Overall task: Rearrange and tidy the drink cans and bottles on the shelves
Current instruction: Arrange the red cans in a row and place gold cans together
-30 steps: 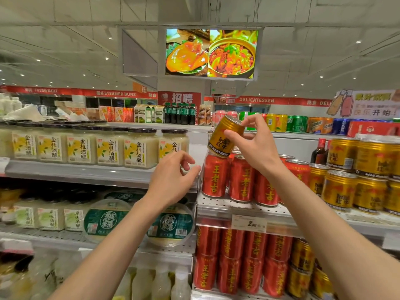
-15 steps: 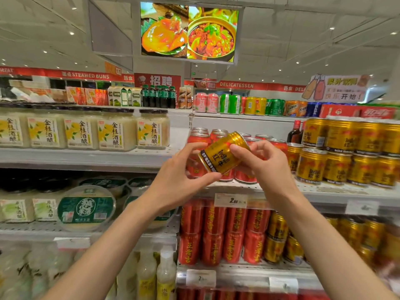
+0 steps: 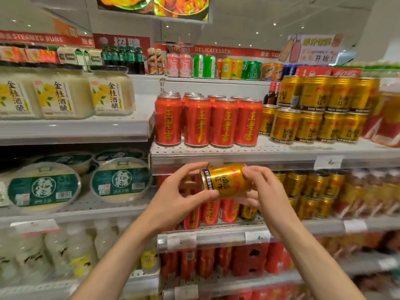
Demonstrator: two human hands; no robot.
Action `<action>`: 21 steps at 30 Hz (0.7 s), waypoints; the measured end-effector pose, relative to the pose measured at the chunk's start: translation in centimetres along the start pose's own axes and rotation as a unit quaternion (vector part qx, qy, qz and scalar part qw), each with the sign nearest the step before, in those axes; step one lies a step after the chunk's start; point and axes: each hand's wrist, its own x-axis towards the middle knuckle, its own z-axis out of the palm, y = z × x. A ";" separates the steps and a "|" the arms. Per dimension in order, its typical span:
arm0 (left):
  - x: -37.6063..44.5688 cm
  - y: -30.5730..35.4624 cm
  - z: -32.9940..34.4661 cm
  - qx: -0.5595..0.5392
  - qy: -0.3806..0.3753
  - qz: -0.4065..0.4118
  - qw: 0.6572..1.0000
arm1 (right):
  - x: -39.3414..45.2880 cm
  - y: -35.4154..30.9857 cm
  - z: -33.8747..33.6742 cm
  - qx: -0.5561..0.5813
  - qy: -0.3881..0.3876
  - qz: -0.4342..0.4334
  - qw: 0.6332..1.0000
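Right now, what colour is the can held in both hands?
Gold can, with red print; head view shows it best.

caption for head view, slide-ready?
Both hands, left and right, hold a gold can sideways before red cans.

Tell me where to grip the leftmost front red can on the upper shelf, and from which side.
Grip the red can around its upright body, coming from the front: its left side is open, but another can touches its right.

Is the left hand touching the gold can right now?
Touching. The head view shows the left hand with thumb and fingers pressed on the gold can at its left end.
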 end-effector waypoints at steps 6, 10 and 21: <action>1.0 -0.7 5.3 -0.048 0.028 -0.032 0.998 | 1.1 1.3 -5.0 -0.024 -0.026 0.010 0.999; 2.5 0.2 10.9 -0.070 0.050 -0.042 0.995 | 3.2 1.1 -10.5 -0.040 -0.032 -0.008 0.999; 8.1 5.7 24.6 -0.046 0.069 -0.051 0.995 | 8.2 -1.7 -25.4 -0.008 -0.077 -0.031 0.996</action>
